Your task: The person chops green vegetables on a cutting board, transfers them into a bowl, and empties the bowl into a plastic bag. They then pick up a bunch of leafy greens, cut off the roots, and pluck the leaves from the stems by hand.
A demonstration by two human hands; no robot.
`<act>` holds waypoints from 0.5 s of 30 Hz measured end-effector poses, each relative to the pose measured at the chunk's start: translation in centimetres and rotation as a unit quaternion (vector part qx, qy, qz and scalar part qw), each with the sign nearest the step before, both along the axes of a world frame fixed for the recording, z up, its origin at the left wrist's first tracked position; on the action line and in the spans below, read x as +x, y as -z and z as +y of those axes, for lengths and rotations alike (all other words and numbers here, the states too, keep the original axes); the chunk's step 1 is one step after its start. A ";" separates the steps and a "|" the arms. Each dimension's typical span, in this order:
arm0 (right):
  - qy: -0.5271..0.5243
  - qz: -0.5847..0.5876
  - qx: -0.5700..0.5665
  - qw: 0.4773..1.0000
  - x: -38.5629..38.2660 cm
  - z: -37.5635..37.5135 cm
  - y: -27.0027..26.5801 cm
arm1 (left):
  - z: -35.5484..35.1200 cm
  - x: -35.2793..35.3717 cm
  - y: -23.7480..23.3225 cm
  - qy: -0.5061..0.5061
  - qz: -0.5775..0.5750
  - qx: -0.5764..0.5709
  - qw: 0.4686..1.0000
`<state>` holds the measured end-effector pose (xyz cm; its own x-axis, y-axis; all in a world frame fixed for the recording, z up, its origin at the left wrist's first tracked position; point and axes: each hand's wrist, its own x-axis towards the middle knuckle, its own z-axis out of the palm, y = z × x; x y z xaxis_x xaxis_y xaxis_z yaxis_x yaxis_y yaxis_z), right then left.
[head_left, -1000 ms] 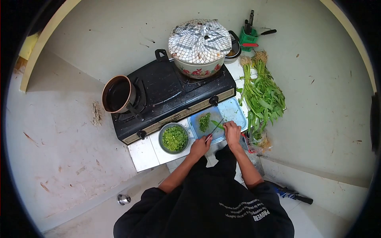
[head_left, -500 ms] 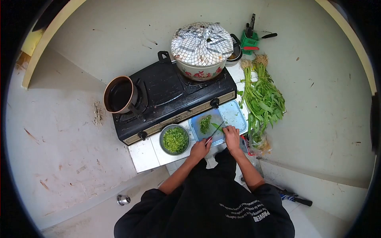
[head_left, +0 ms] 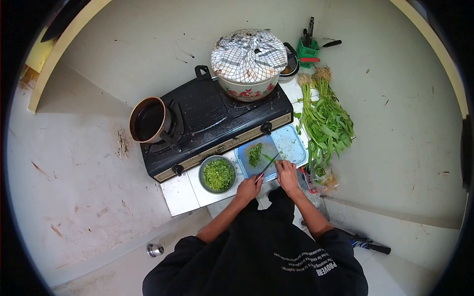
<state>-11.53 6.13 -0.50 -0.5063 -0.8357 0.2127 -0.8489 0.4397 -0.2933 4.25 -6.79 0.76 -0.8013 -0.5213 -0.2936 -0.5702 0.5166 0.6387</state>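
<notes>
Blue board (head_left: pixel 243 166) by stove (head_left: pixel 217 114): left fingers (head_left: pixel 253 179) clamped on knife (head_left: pixel 267 166), right fingers (head_left: pixel 282 166) together on greens (head_left: pixel 269 158) just beside it.

"PROVERB" on blk shirt (head_left: pixel 296 256)

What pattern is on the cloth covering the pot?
The cloth is white with dark checks; head view.

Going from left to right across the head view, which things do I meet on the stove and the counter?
brown saucepan → metal bowl of chopped greens → blue cutting board → bundle of leafy greens. Left out, since their places overlap the board's: cloth-covered pot, left hand, knife, right hand.
</notes>
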 end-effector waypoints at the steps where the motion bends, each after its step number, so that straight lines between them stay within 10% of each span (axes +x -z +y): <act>1: 0.003 -0.005 -0.005 1.000 0.0 0.0 -0.2 | 0.1 0.2 -0.1 0.000 -0.002 0.002 1.000; 15: 0.084 0.025 0.038 0.995 2.3 -1.3 0.6 | 0.4 0.6 0.3 -0.027 0.020 0.019 0.999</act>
<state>-9.18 4.82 -1.11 -0.6304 -0.7550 0.1801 -0.7744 0.5959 -0.2126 4.88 -6.34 0.46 -0.7837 -0.5534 -0.2821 -0.5704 0.4613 0.6796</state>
